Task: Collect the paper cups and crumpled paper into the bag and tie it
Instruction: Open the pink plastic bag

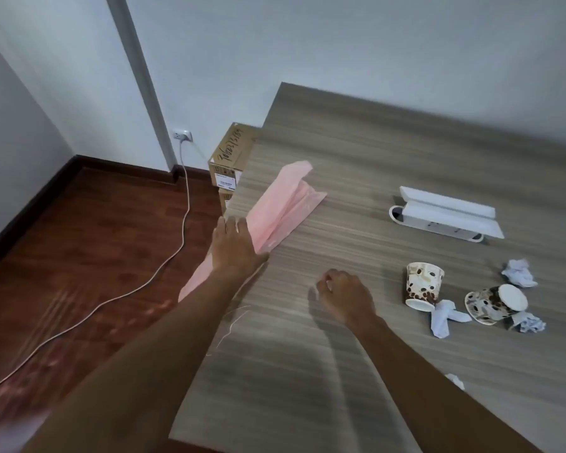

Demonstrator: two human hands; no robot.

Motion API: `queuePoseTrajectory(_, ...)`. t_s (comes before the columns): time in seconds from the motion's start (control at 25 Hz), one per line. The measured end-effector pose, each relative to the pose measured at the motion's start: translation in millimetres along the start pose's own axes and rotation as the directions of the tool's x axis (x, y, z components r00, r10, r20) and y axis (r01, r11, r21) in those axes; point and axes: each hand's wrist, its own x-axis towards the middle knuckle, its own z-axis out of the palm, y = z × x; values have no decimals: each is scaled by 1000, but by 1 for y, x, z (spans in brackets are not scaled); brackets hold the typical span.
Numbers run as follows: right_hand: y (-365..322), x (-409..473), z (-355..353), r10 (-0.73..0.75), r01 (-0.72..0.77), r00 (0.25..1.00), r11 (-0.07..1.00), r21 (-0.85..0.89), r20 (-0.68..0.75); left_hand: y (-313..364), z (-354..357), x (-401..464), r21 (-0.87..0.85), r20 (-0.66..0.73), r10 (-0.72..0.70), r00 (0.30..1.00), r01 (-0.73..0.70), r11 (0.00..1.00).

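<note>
A person's left hand [234, 245], fingers straight, rests on a pink bag [280, 209] draped over the table [356, 165] edge at centre frame. The right hand [343, 294] hovers loosely curled, holding nothing; two paper cups [423, 286] and crumpled paper [518, 273] lie at right.

A grey wood-grain table [389, 165] is set against plain white walls [340, 44]. To its left, dark red-brown wooden flooring [89, 243] is edged by a dark skirting board [118, 162]. A white cable [180, 237] is plugged into a wall socket [182, 135]. Stacked cardboard boxes [229, 161] are placed beside the table.
</note>
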Motion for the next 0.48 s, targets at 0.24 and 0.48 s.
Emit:
queuePoseTrajectory(0.24,-14,8,22,-9,11,999,999,-37,49,9,11,24,-138,179,-66,982,92,986)
queuePoseTrajectory(0.48,-30,18,24,276,-280,958,825,491,83,7,6,-31,-584,81,-30,996,72,808)
